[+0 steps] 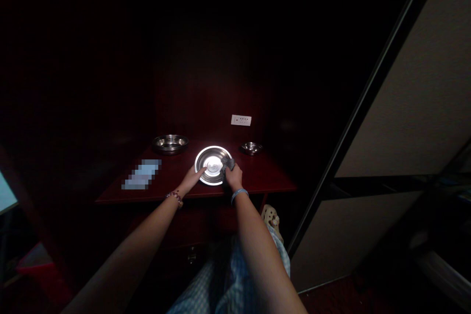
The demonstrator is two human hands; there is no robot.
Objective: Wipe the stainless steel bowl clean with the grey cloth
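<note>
A shiny round metal dish [212, 166] is tilted toward me above the front part of the dark red desk [172, 189]. My left hand [190, 179] grips its left rim, with the thumb over the inner side. In my right hand [234, 176] is a bunched grey cloth [226, 166], pressed against the right side of the dish. The fingers under the dish are hidden. A larger metal bowl [170, 144] sits at the back left of the desk, and a small metal bowl [251, 148] at the back right.
A blurred pale rectangle [142, 174] lies on the desk's left. A white socket [241, 120] is on the back wall. Below are a beige clog [271, 217] and, at lower left, a red bin [40, 265]. A sliding door panel [397, 108] stands on the right.
</note>
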